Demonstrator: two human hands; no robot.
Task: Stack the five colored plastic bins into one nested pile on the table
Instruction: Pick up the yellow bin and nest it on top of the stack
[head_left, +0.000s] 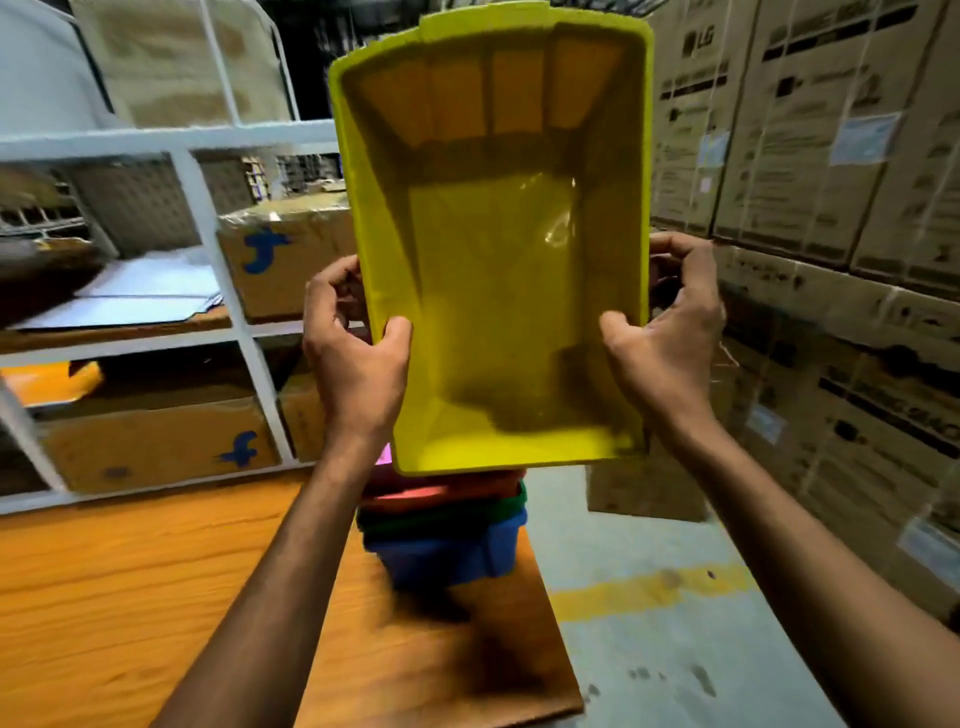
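Cartons tower right of the orange table, white shelving behind.

A white shelf rack is seen at the left, loaded with brown cartons marked in blue. Tall cardboard boxes are stacked at the right. A yellow line is painted on the floor.

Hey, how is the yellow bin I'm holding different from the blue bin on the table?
The yellow bin is held in the air by the left hand and right hand; the blue bin sits on the table. The yellow bin is tilted, its opening facing the camera, and empty; the blue bin stands upright with a green bin nested in it. Both are plastic bins.
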